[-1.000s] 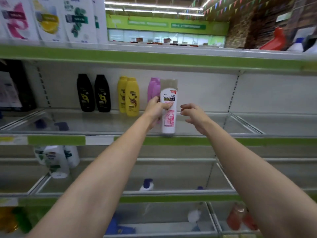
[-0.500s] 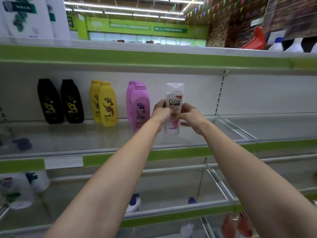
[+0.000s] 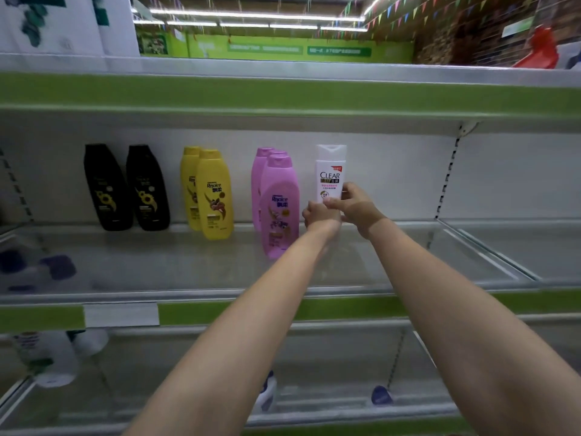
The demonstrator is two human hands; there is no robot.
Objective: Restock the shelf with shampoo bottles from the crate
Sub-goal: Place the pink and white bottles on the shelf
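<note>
I see both hands at the far back of the shelf, my left hand and right hand grasping the white shampoo bottle upright, seemingly to seat it just right of the pink bottles.

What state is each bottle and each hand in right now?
White bottle: upright, cap on, gripped low by both hands, at the back of the shelf.
Pink bottles: standing, capped.
Yellow bottles: standing, capped.
Black bottles: standing, capped.
Left hand: gripping white bottle.
Right hand: gripping white bottle.
</note>
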